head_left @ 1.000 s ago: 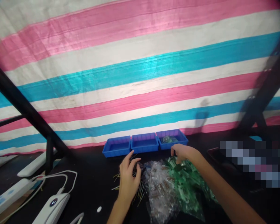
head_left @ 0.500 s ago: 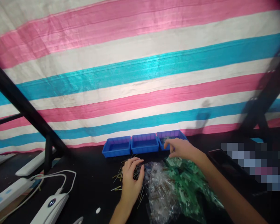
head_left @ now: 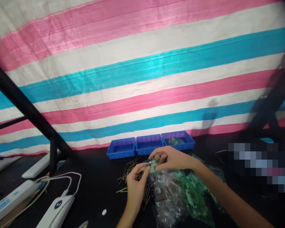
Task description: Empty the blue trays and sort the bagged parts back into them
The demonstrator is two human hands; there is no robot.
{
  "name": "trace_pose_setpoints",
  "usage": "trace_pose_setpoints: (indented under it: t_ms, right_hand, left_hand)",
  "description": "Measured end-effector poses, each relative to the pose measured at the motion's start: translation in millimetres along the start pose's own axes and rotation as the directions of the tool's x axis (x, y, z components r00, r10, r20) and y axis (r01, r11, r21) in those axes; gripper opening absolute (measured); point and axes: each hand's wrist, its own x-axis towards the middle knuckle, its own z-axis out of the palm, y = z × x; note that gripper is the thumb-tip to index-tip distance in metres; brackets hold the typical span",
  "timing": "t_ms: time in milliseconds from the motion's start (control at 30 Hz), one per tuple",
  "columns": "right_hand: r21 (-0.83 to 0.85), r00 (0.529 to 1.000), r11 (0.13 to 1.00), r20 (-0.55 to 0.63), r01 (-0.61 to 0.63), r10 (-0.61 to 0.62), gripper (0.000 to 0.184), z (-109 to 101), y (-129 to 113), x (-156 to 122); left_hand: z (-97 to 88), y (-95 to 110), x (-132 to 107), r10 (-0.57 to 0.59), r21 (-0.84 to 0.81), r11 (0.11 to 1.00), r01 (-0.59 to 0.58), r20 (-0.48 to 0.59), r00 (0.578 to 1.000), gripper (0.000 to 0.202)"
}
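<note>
My left hand point(head_left: 136, 183) rests over a scatter of thin metal pins point(head_left: 130, 167) on the black table, its fingers pinched near a small green part point(head_left: 154, 163). My right hand point(head_left: 171, 158) meets it from the right, fingers curled on the same small green part. Below the hands lies a clear plastic bag point(head_left: 165, 193) and a bag of green parts point(head_left: 194, 190). Behind them stand three blue trays: the left tray point(head_left: 120, 148), the middle tray point(head_left: 149, 145), and the right tray point(head_left: 179, 141), which holds a few green parts.
A striped pink, white and blue tarp point(head_left: 142, 72) hangs behind the table. White devices with cables point(head_left: 57, 209) and a power strip point(head_left: 9, 198) lie at the left. Black frame bars point(head_left: 26, 110) slant on both sides. A blurred patch covers the right.
My right hand drew back from the right blue tray toward the left and now meets my left hand over the pins. The left hand's fingers went from spread to pinched.
</note>
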Motion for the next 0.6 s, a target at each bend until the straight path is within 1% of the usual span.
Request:
trace_pose_setpoints:
  t_ms: [67,133,167,233,300,367,433,500,567,600]
  right_hand:
    - [-0.067,0.998,0.997,-0.032,0.048,-0.051,0.027,0,-1,0]
    - [-0.119,0.991,0.988,-0.082,0.096,-0.107,0.014,1,-3,0]
    - [-0.133,0.985,0.983,-0.1,0.124,-0.138,0.01,1,-3,1]
    - [-0.139,0.972,0.974,-0.131,0.176,-0.194,0.012,1,-5,1]
    - [-0.131,0.967,0.974,-0.152,0.184,-0.203,0.012,1,-6,1]
    - [-0.117,0.974,0.985,-0.174,0.124,-0.143,0.006,-2,-6,0]
    - [-0.1,0.98,0.994,-0.193,0.033,-0.052,0.018,-7,-4,-2]
    - [-0.082,0.971,0.996,-0.238,-0.04,0.02,0.027,-16,0,-4]
    - [-0.06,0.939,0.994,-0.336,-0.094,0.069,0.029,-30,7,-7]
    - [-0.045,0.909,0.991,-0.407,-0.123,0.094,0.031,-38,11,-9]
  left_hand:
    - [-2.1,0,1,0.034,0.016,0.999,-0.033,-0.011,0.999,0.017]
    - [-3.5,0,1,0.104,0.052,0.993,-0.104,0.01,0.995,0.013]
    - [-3.9,0,1,0.138,0.072,0.988,-0.139,0.022,0.99,0.012]
    - [-4.4,0,2,0.187,0.111,0.976,-0.19,0.03,0.982,0.009]
    - [-4.7,0,2,0.197,0.136,0.971,-0.197,0.016,0.98,0.01]
    - [-5.2,0,3,0.182,0.136,0.974,-0.179,-0.005,0.983,0.013]
    - [-6.0,-1,3,0.152,0.131,0.98,-0.147,-0.027,0.988,0.017]
    - [-7.1,0,3,0.12,0.128,0.985,-0.114,-0.038,0.992,0.024]
    - [-8.1,0,3,0.1,0.117,0.989,-0.094,-0.043,0.994,0.029]
    - [-8.5,0,2,0.095,0.108,0.99,-0.09,-0.043,0.995,0.03]
